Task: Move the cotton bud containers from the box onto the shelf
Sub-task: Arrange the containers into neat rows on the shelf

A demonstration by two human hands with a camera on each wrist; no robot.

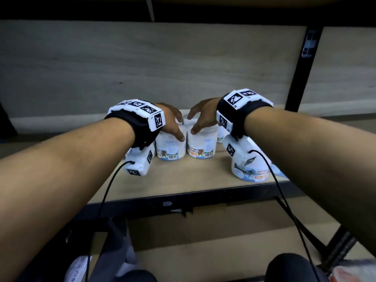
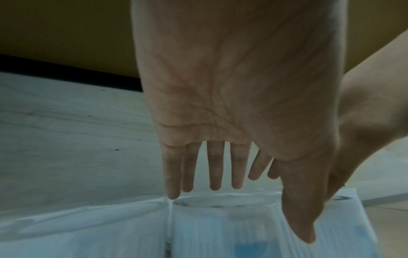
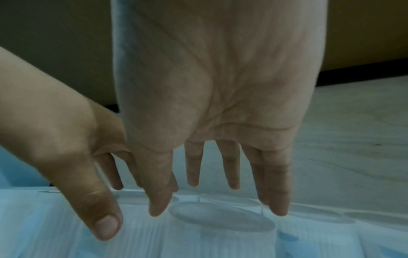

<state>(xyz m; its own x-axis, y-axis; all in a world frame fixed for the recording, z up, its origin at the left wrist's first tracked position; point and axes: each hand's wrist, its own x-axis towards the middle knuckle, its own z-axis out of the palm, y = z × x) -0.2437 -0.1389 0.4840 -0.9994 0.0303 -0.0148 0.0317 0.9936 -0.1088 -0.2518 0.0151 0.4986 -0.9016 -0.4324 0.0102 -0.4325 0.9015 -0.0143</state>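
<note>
Two white cotton bud containers stand side by side at the middle of the shelf (image 1: 183, 180), the left container (image 1: 171, 149) and the right container (image 1: 200, 148). My left hand (image 1: 171, 121) hovers over the left one with fingers straight and spread. My right hand (image 1: 200, 117) is spread the same way over the right one. In the left wrist view the left hand (image 2: 220, 188) is just above the lid (image 2: 220, 204). In the right wrist view the right hand (image 3: 216, 192) is above a round lid (image 3: 220, 216). Both thumbs point down into the gap between the containers.
Another cotton bud container (image 1: 252, 171) stands near the shelf's front right edge, under my right wrist. One more (image 1: 220, 135) sits behind it. A black upright post (image 1: 301, 68) rises at the right. Brown cardboard (image 1: 203, 231) lies below the shelf's black front rail.
</note>
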